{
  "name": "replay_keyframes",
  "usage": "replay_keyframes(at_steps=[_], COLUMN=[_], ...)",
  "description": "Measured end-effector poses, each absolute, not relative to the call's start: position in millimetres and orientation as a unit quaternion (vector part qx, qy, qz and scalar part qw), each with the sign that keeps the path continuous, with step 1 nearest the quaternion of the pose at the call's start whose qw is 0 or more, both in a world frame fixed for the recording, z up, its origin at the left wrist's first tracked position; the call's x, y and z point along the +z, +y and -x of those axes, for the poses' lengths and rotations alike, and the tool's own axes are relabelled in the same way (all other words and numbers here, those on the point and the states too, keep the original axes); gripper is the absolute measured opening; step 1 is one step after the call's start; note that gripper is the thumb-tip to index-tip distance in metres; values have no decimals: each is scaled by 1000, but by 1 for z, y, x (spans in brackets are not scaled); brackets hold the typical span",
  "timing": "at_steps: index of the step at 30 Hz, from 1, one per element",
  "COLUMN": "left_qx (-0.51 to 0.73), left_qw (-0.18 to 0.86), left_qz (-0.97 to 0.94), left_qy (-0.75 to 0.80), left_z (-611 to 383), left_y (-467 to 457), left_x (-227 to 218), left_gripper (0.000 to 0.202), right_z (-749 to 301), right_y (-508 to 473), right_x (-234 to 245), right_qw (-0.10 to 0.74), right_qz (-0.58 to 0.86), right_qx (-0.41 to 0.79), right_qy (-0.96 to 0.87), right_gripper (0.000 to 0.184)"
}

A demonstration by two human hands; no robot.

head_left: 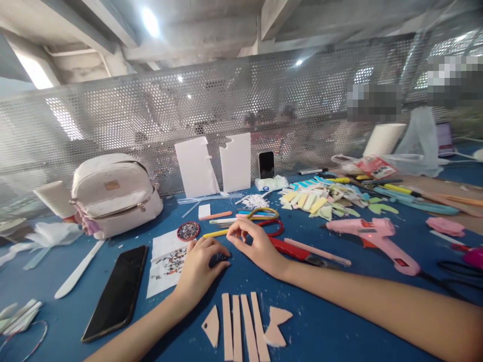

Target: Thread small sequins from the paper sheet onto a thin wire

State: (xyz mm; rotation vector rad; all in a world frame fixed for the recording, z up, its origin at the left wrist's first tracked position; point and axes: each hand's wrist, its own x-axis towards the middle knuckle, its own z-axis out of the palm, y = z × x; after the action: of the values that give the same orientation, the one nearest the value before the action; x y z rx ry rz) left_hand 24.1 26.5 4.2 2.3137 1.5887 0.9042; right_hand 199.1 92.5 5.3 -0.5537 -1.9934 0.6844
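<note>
My left hand (pixel 202 264) rests on the blue table at the right edge of a white paper sheet (pixel 158 269) strewn with small dark and orange bits. Its fingers are bent and the thumb stands apart, with nothing visible in them. Beside it, my right hand (pixel 258 249) hovers or rests near the tip of a yellow pen (pixel 217 234), its fingers loosely curved and apart from the thumb. Scissors (pixel 278 229) with red and yellow handles lie just behind it. In front of both hands lie several pale pink strips (pixel 247 327), a fish-head-shaped piece (pixel 212 327) and a tail-shaped piece (pixel 277 326).
On the left are a black phone (pixel 116 291), a white plastic knife (pixel 78 271) and a pale backpack (pixel 115 198). A red dish of beads (pixel 188 231) sits behind my left hand. A pink glue gun (pixel 381 241), a red cutter (pixel 294 250) and foam scraps (pixel 320 198) lie right.
</note>
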Motion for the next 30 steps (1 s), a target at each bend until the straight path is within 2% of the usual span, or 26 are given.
replay_keyframes(at_steps=[10, 19, 24, 30], left_qx=[299, 314, 337, 388], left_qw=[88, 102, 116, 161], left_qz=[-770, -759, -756, -722], left_qy=[557, 560, 549, 549], left_z=[-32, -32, -33, -29], left_y=[33, 39, 38, 35], left_x=[5, 2, 3, 4], left_gripper=[6, 9, 15, 12], right_z=[-199, -200, -199, -200], right_y=[91, 91, 91, 91], right_x=[6, 6, 6, 6], right_qw=[465, 460, 461, 464], right_qz=[222, 215, 216, 218], right_qx=[282, 296, 302, 305], right_qy=[-809, -809, -806, -803], right_gripper=[8, 9, 8, 8])
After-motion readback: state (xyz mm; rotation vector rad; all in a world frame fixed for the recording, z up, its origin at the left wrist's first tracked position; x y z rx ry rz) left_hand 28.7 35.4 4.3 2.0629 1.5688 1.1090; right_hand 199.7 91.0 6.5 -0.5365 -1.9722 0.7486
